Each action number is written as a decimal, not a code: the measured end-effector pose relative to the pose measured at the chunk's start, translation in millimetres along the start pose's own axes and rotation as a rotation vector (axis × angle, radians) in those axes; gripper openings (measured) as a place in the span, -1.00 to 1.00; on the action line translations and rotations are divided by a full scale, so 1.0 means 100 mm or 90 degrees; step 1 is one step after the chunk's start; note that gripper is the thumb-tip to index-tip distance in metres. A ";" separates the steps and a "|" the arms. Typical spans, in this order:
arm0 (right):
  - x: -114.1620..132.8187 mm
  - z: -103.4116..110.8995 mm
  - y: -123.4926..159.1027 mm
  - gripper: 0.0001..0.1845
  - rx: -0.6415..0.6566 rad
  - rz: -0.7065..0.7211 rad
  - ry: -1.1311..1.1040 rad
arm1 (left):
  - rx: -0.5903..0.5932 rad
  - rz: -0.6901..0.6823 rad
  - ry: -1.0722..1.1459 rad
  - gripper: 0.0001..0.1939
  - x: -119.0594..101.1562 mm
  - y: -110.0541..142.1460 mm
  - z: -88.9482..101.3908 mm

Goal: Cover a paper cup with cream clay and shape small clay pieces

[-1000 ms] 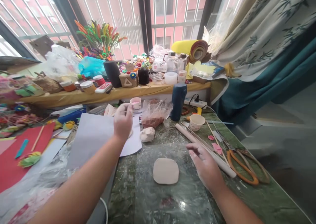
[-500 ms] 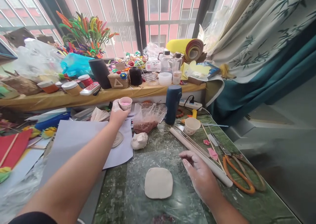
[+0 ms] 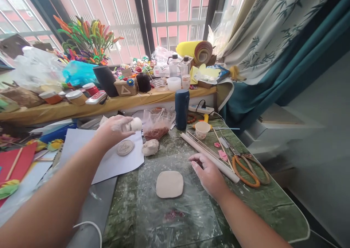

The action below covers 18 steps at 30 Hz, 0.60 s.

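My left hand [image 3: 113,130] is raised above a white paper sheet [image 3: 109,160] and grips a small white cup [image 3: 136,124], tilted on its side. Under it on the paper lies a round clay disc with a star mark [image 3: 125,147]. My right hand [image 3: 207,175] rests on the clear plastic mat [image 3: 175,208], fingers loosely curled and holding nothing, just right of a flat, rounded-square slab of white clay [image 3: 169,183]. A lump of white clay [image 3: 150,147] sits beyond the slab.
A white rolling pin [image 3: 207,157], orange-handled scissors [image 3: 247,169], a paper cup [image 3: 202,130], a dark blue bottle [image 3: 182,108] and a plastic bag of brown material [image 3: 157,126] lie on the green table. A cluttered shelf runs under the window. Curtains hang right.
My left hand lifted the small cup from the far side of the table and drew it back over the paper, tilting it. My right hand stayed beside the clay slab.
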State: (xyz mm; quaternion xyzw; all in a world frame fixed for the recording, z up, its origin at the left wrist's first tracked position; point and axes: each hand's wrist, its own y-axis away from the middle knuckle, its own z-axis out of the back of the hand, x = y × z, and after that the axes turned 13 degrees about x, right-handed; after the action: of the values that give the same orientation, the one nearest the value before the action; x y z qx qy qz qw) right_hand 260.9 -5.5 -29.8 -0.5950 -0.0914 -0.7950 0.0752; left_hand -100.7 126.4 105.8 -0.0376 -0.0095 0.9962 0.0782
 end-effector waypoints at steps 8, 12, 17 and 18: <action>0.02 0.01 0.00 -0.76 0.002 0.031 0.006 | 0.004 0.020 -0.017 -0.55 0.08 -0.03 -0.13; 0.08 0.02 0.02 -0.78 -0.005 0.050 0.025 | -0.064 -0.003 0.004 -0.53 0.18 -0.03 -0.18; 0.10 0.02 0.01 -0.79 0.015 0.077 0.054 | -0.142 0.027 0.027 -0.53 0.16 0.00 -0.26; 0.10 0.02 0.01 -0.80 0.020 0.079 0.059 | -0.143 0.023 0.029 -0.55 0.13 0.01 -0.26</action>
State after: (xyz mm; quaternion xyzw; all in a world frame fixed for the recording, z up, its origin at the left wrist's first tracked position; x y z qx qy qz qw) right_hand 260.3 -5.7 -19.4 -0.5607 -0.0629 -0.8140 0.1379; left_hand -112.0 128.2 79.3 -0.0689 -0.1186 0.9890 0.0560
